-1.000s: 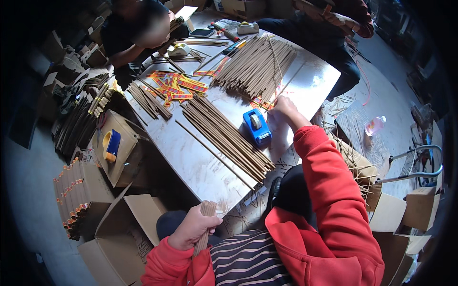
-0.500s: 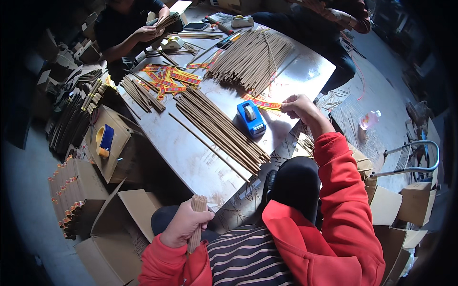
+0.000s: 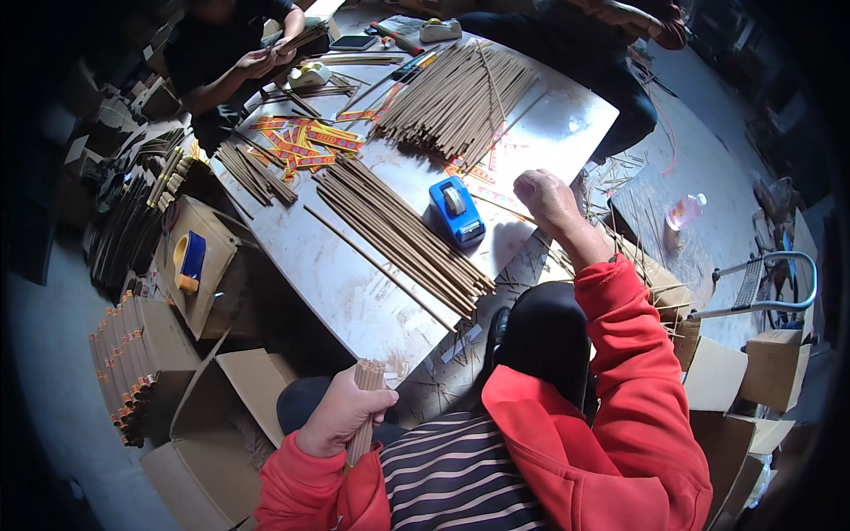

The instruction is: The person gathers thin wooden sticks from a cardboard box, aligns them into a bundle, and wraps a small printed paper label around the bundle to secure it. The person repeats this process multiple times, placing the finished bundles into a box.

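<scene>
My left hand (image 3: 341,411) is wrapped round a short-looking bundle of brown incense sticks (image 3: 368,379), held upright near the table's front corner. Over the right edge of the table, my right hand (image 3: 547,202) is closed with its knuckles up. A thin yellowish line runs to it from the left; whether that is a paper strip on edge or a stick, I cannot tell. Just left of that hand stands a blue tape dispenser (image 3: 457,212). Beside the dispenser lies a row of long incense sticks (image 3: 390,226), with one stick (image 3: 376,265) apart from it.
A large pile of sticks (image 3: 452,102) and scattered red-and-yellow paper strips (image 3: 305,146) lie on the white table (image 3: 381,327). Two people sit across it; one holds sticks (image 3: 305,37). Cardboard boxes (image 3: 252,376), labelled bundles (image 3: 124,354) and a metal-framed cart (image 3: 770,283) stand around.
My right hand has turned knuckles up, and the red-and-yellow strip it pinched no longer shows flat beside it. My left hand keeps its bundle. The view has shifted slightly.
</scene>
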Tool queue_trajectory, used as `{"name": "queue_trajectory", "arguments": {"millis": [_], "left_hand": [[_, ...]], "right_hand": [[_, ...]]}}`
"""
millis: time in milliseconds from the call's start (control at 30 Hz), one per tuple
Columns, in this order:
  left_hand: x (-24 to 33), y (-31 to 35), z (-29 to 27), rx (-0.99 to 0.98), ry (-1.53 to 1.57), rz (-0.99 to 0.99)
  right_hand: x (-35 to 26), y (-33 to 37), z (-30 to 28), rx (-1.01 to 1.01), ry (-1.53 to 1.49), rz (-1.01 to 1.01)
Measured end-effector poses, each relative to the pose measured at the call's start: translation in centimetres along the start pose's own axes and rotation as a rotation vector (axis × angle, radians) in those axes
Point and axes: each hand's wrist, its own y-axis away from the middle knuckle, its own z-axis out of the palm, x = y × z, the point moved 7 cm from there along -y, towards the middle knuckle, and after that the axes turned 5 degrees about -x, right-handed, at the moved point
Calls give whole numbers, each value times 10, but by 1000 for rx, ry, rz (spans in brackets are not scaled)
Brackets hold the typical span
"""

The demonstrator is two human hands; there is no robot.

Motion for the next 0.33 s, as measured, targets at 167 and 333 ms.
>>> {"name": "queue_trajectory", "arguments": {"millis": [167, 333], "left_hand": [[0, 0, 2, 8, -15, -17], [1, 0, -1, 10, -11, -2]], "right_hand": [[21, -9, 44, -205, 57, 161], [23, -17, 50, -293, 36, 193]]}}
